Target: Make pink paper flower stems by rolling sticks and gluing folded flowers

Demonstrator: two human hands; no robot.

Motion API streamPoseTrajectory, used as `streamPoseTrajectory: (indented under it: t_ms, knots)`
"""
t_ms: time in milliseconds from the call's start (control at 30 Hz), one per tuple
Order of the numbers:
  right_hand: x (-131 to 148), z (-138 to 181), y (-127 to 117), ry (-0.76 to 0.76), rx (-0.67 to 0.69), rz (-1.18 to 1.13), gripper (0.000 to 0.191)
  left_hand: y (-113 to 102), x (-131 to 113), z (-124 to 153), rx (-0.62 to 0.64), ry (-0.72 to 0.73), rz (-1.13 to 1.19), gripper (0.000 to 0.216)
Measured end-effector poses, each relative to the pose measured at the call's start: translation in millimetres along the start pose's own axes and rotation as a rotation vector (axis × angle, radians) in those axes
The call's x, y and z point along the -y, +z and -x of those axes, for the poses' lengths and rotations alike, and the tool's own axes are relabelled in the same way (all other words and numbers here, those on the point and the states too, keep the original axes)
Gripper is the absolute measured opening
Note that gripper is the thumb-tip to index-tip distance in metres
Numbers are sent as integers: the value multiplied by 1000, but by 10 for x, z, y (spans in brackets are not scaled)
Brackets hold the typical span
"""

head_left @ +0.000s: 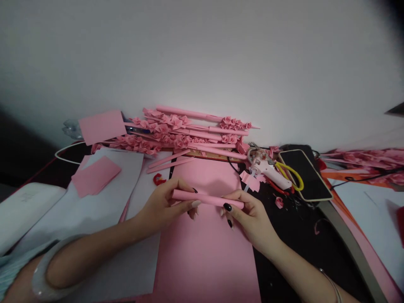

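Observation:
A rolled pink paper tube (208, 199) is held level between both hands, above a large pink paper sheet (206, 256). My left hand (172, 200) grips the tube's left end, thumb in front and fingers behind. At the right end, my right hand (248, 214) pinches the tube in the same way. Two thinner pink paper sticks (170, 162) lie just beyond my left hand. Past my right hand rests a white glue gun (268, 170), its tip near scraps of pink paper (257, 184).
Pink paper flower stems (189, 130) are piled against the wall. On the left are white sheets (123, 168), small pink paper pieces (96, 174) and a white box-like object (28, 210). A phone (304, 174) and yellow-handled scissors (292, 174) lie to the right.

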State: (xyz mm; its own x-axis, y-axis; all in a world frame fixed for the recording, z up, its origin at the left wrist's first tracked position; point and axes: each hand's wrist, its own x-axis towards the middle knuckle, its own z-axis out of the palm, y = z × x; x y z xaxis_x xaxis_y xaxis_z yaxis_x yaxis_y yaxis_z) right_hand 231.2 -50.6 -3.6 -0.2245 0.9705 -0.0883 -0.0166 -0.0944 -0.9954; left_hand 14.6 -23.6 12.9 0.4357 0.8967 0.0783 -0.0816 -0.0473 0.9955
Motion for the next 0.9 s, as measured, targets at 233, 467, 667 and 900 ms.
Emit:
streamPoseTrajectory:
  t_ms: [233,467,667,900]
  knots:
    - [0,56,-10,-202,172,531,12,-36,-103,110,90,158,-362,11]
    - [0,34,57,-335,303,861,18,8,-80,162,166,463,-554,11]
    - [-15,55,74,-297,300,885,18,25,-133,110,175,484,-546,13]
    - [1,59,98,-365,314,952,16,19,-97,146,123,530,-579,13]
